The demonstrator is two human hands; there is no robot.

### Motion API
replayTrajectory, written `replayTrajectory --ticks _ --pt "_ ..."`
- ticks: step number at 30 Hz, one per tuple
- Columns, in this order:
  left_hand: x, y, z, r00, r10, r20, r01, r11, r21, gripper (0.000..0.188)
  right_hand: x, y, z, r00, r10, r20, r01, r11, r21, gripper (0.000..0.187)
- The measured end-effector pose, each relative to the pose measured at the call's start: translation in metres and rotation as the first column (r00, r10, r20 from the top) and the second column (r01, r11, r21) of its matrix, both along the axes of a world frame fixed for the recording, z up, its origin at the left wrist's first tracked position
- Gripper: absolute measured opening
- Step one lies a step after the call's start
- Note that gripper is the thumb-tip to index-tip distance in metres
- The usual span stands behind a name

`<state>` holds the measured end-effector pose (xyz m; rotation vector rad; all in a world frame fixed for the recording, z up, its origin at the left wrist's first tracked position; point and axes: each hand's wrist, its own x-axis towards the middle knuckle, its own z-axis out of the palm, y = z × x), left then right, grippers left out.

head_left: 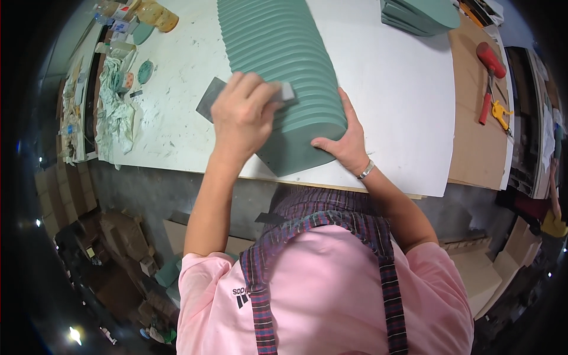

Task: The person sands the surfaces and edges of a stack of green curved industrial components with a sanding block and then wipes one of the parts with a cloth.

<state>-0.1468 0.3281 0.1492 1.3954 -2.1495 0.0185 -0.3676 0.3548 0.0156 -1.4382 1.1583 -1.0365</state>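
Note:
A long row of overlapping, fanned-out green flat pieces (284,59) lies on the white tabletop (399,118), its broad near piece facing me. My left hand (242,109) is closed around a grey sheet (208,100) that looks like sandpaper, with a pale block end (287,91) showing past the fingers. It sits over the left edge of the row; the fingers are slightly blurred. On the near right end, my right hand (348,142) grips the row, thumb on the near piece and fingers along the right side.
Another stack of green pieces (417,16) lies at the far right. Beyond brown board (473,136) edges are a red-headed mallet (491,59) and a yellow tool (502,115). At left are a crumpled cloth (115,109), a green-stained round lid (145,72) and a tipped jar (157,16).

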Motion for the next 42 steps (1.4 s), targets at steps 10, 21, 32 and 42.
replayTrajectory --ticks 10,21,32,42 --pt "-0.003 -0.002 0.000 1.000 0.003 -0.001 -0.003 1.000 -0.007 0.035 0.000 0.001 0.000 1.000 0.002 -0.019 -0.002 1.000 0.025 0.126" --pt "-0.036 -0.051 0.000 1.000 -0.006 -0.025 0.005 1.000 -0.031 0.023 0.000 -0.001 0.002 0.999 0.007 -0.053 -0.006 1.000 0.026 0.126" --pt "-0.001 -0.043 0.004 0.984 0.177 0.013 -0.177 0.984 0.024 0.024 -0.001 0.000 0.005 0.988 -0.006 -0.157 0.004 1.000 -0.013 0.127" --pt "0.071 -0.006 0.008 0.924 0.381 0.028 -0.380 0.909 0.172 0.024 -0.002 -0.001 0.000 0.985 -0.004 -0.171 0.001 1.000 -0.018 0.129"
